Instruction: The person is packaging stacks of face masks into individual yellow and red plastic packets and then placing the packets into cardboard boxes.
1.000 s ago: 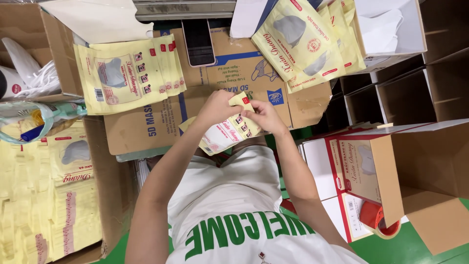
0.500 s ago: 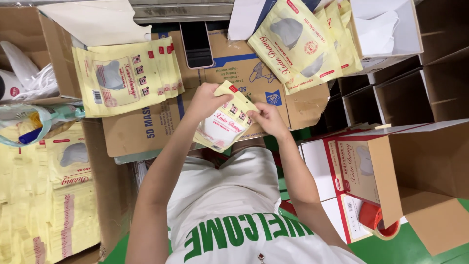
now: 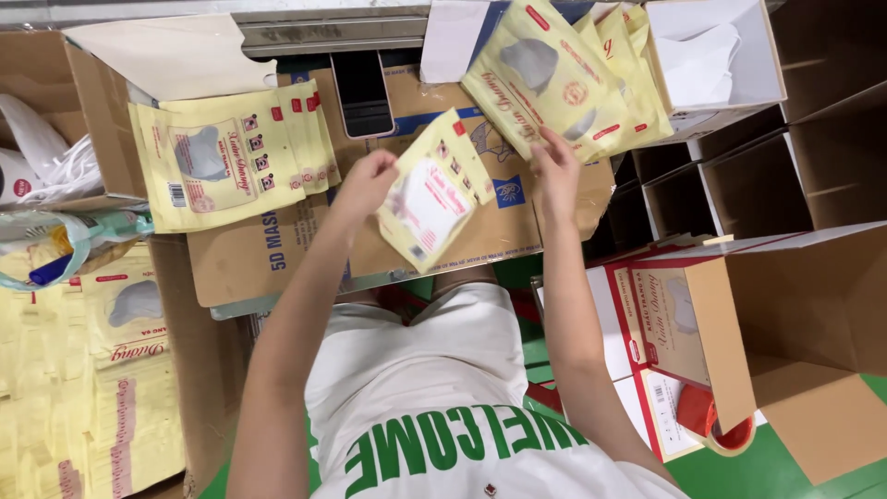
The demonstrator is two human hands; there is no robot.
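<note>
While the view looks straight down, loose yellow mask packets (image 3: pixel 88 370) fill the lower left of the frame, with a plastic bag (image 3: pixel 65 231) above them. Further right, a stack of yellow packets (image 3: pixel 231 152) rests on a flattened brown carton (image 3: pixel 277 259) that serves as the surface, and a dark phone (image 3: pixel 362 92) lies at upper centre.

At centre frame, the left hand (image 3: pixel 367 180) pinches the left edge of a single yellow packet (image 3: pixel 432 194), held tilted above the carton. The right hand (image 3: pixel 554 166) sits at the packet's right side, fingers closed near its upper edge, just below a fanned pile of packets (image 3: pixel 564 79) at upper centre-right. Whether the right hand grips the packet or that pile cannot be told.

Judged from this, one packet is being handled; placing it calls for a steady two-edge hold.

At upper right, a white box (image 3: pixel 716 60) holds white masks. At lower right, an open brown carton (image 3: pixel 795 333) shows no contents; a red tape roll (image 3: pixel 707 416) lies beside it.
</note>
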